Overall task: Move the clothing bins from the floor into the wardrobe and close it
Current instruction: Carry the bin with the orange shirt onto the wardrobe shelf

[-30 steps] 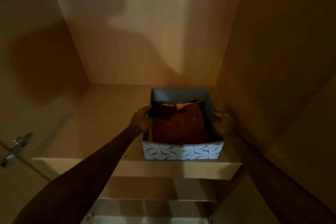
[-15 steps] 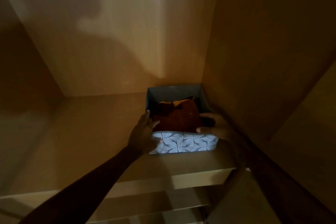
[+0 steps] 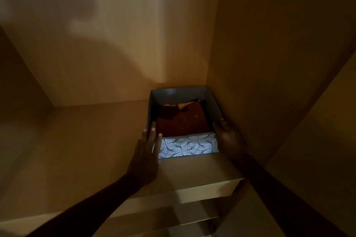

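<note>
A clothing bin (image 3: pixel 187 145), with a grey inside and a white leaf-patterned front, sits on a wardrobe shelf (image 3: pixel 96 150) in the right rear corner, its right side close to the wardrobe's side wall (image 3: pixel 269 63) and its back near the rear panel (image 3: pixel 134 44). Folded rust-brown clothing (image 3: pixel 183 121) fills it, with a strip of yellow-orange cloth at the far end.

The left hand (image 3: pixel 146 152) lies flat and open against the bin's front left corner, fingers (image 3: pixel 152 136) straight and together, their tips reaching just above the rim; its grip is released, pressing rather than clasping. The right hand (image 3: pixel 228 136) is at the front right corner, resting on the rim there. It is deep in shadow, so I cannot tell whether its grip is clenched on the wall or only laid against it.

Both forearms reach up from below the shelf's front edge (image 3: pixel 202 190).
</note>
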Demonstrator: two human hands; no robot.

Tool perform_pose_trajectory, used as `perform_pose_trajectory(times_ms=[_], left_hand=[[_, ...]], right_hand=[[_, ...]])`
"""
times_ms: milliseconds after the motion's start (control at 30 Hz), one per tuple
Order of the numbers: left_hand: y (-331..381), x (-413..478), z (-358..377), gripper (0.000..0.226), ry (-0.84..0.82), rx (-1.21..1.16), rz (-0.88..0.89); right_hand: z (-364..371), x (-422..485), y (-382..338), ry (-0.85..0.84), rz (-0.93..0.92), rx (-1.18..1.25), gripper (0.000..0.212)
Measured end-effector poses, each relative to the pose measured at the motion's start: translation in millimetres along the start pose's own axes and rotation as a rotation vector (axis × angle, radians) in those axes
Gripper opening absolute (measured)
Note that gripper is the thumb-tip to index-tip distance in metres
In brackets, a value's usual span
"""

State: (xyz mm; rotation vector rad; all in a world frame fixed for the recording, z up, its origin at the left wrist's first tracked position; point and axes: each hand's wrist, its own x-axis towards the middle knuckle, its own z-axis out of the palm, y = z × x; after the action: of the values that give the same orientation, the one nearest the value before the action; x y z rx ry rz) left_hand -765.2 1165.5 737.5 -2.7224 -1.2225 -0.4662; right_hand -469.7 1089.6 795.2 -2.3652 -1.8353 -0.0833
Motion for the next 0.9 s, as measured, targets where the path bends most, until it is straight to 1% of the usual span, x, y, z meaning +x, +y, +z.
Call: perform_pose_trajectory(times_ms=[67, 100, 133, 167, 200, 267, 300, 333, 367, 433, 500, 567, 600, 700, 733, 800, 833, 900], left_hand=[[-7.2, -2.3, 0.0, 0.098, -0.024, 0.055, 0.058], [-9.0, -1.1, -1.1, 0.100, -0.036, 0.061, 0.069], [-9.8, 1.9, -1.5, 0.101, -0.047, 0.057, 0.071], [-10.0, 6.0, -3.2, 0.104, -0.070, 0.041, 0.063], [-10.1, 11.2, -4.1, 0.108, -0.093, 0.022, 0.055], [-12.5, 22.3, -5.0, 0.118, -0.145, -0.001, 0.046], [-13.5, 27.2, -6.2, 0.122, -0.173, -0.003, 0.045], [-15.6, 34.1, -7.3, 0.123, -0.193, -0.005, 0.047], [-16.8, 39.2, -8.8, 0.122, -0.213, -0.006, 0.051], [-18.9, 50.3, -12.0, 0.117, -0.233, -0.007, 0.071], [-19.7, 58.3, -12.3, 0.115, -0.258, 0.000, 0.079], [-19.1, 62.0, -10.6, 0.117, -0.258, -0.007, 0.073], [-19.1, 62.3, -8.5, 0.118, -0.252, -0.016, 0.071], [-18.4, 61.8, -5.6, 0.121, -0.266, -0.008, 0.054], [-17.8, 62.1, -5.4, 0.122, -0.266, -0.006, 0.050], [-15.7, 64.8, -6.5, 0.121, -0.275, 0.006, 0.049], [-14.1, 67.5, -6.9, 0.121, -0.285, 0.011, 0.050], [-11.2, 73.9, -7.0, 0.123, -0.298, -0.003, 0.039]], right_hand=[[13.6, -1.1, -0.7, -0.035, -0.014, -0.096, 0.074], [16.6, -2.3, -3.7, -0.057, -0.008, -0.114, 0.074], [18.8, -3.4, -6.0, -0.028, -0.019, -0.109, 0.068], [21.0, -1.2, -6.6, -0.003, -0.023, -0.078, 0.068], [22.6, 2.9, -5.6, -0.001, -0.010, -0.051, 0.080], [21.5, 11.1, -2.2, -0.068, -0.015, -0.055, 0.110], [25.1, 14.4, 1.6, -0.077, -0.041, -0.071, 0.118], [25.5, 19.9, 4.5, -0.075, -0.073, -0.084, 0.121], [25.8, 23.2, 8.5, -0.062, -0.090, -0.088, 0.121], [25.3, 34.0, 14.4, 0.005, -0.087, -0.073, 0.112], [25.9, 39.7, 10.8, 0.069, -0.005, -0.025, 0.096], [30.4, 35.6, -0.3, 0.132, 0.091, 0.040, 0.071], [34.2, 30.9, -7.0, 0.161, 0.115, 0.078, 0.064], [50.0, 18.4, -18.1, 0.241, 0.116, 0.120, 0.068], [54.4, 19.3, -16.9, 0.243, 0.092, 0.114, 0.070], [59.6, 23.5, -13.1, 0.247, 0.036, 0.072, 0.067], [61.4, 26.2, -11.3, 0.241, 0.033, 0.052, 0.067], [64.2, 30.3, -8.9, 0.211, 0.058, 0.011, 0.075]])
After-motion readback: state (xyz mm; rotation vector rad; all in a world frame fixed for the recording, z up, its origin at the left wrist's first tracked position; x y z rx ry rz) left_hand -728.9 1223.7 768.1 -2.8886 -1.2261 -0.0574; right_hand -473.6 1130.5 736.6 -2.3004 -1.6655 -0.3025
